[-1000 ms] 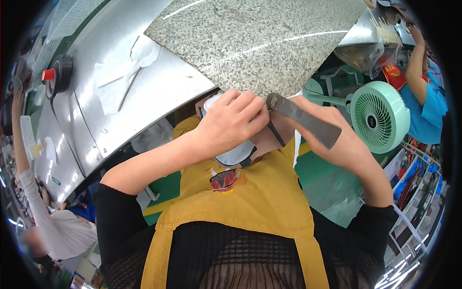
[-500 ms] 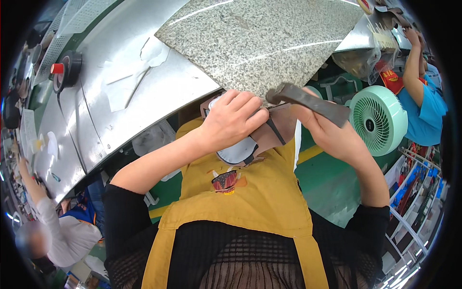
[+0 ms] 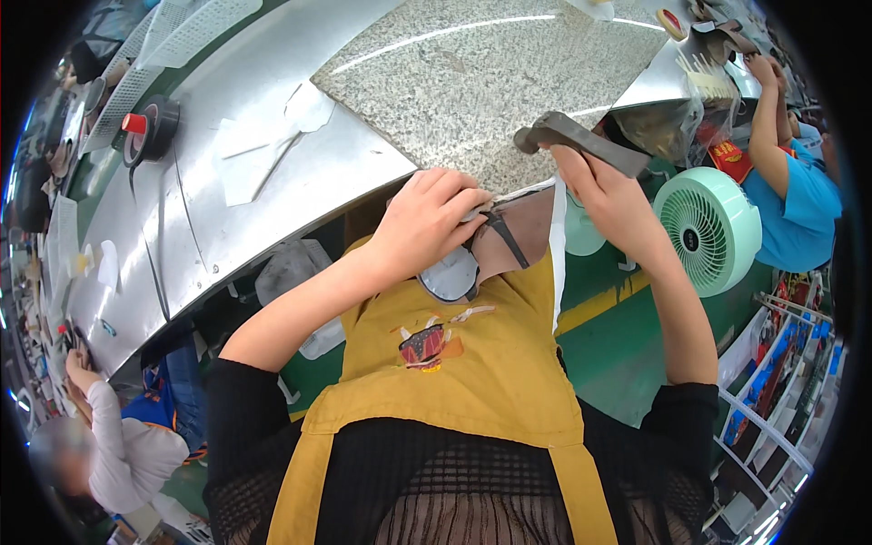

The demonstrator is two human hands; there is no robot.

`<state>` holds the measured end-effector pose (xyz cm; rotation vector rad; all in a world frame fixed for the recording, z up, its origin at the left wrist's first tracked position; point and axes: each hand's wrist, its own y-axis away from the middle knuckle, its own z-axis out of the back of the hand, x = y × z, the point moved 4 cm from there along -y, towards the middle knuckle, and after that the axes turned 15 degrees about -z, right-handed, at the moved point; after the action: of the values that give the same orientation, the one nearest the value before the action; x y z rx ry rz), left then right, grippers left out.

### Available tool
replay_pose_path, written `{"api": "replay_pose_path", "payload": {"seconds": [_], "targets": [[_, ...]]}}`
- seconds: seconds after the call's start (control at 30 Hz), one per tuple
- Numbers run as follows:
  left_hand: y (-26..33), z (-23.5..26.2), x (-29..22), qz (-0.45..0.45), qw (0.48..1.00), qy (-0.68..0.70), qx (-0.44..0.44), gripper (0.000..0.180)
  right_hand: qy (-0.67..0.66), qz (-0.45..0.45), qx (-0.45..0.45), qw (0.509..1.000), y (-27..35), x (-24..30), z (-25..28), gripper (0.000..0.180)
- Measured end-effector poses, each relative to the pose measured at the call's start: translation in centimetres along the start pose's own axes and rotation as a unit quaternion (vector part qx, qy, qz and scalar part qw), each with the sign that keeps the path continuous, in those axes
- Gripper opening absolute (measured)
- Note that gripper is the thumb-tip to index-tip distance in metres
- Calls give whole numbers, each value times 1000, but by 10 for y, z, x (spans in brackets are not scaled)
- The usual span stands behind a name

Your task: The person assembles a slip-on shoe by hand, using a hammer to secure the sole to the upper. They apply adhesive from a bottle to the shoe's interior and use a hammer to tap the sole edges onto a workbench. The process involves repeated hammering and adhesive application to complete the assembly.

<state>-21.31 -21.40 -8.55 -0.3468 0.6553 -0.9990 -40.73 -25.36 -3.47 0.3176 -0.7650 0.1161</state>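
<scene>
My left hand (image 3: 429,218) presses its bent fingers onto a brown leather-like piece (image 3: 527,218) at the near corner of a speckled stone slab (image 3: 490,82). The piece has a dark strap across it and hangs down over my lap. Below my left fingers shows a pale grey oval part (image 3: 450,275) with a dark edge. My right hand (image 3: 609,200) grips a dark metal hammer (image 3: 590,143), held above the slab's near right edge, apart from the leather. Its handle is mostly hidden by my hand. What lies under my left fingertips is hidden.
Left of the slab, a metal table (image 3: 263,200) bears white scraps (image 3: 259,150) and a black round device with a red knob (image 3: 150,127). A green fan (image 3: 708,232) stands at the right. Co-workers sit far left and far right. A white rack (image 3: 772,400) stands lower right.
The hammer in my right hand has moved away from my left fingers, further up over the slab. More of the brown piece shows. My left hand stays on it.
</scene>
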Motion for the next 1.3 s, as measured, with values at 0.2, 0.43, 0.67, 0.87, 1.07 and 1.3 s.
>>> {"api": "replay_pose_path", "payload": {"seconds": [0.2,0.43,0.67,0.87,1.07,1.3], "targets": [[5,5,-2,58,987,129,76,20,171,68,-166,969,-36,-26,1,29],[18,48,-23,85,970,190,125,18,234,144,-205,939,-28,-18,-6,31],[0,93,-30,79,959,217,161,19,-75,106,223,966,32,29,-57,28],[-24,100,-25,104,926,318,177,20,-176,54,247,951,29,23,-55,26],[-44,95,-1,163,890,410,120,23,-359,-20,254,898,30,22,-51,28],[-62,112,28,296,793,514,-139,27,-409,43,-12,911,10,14,13,35]]}}
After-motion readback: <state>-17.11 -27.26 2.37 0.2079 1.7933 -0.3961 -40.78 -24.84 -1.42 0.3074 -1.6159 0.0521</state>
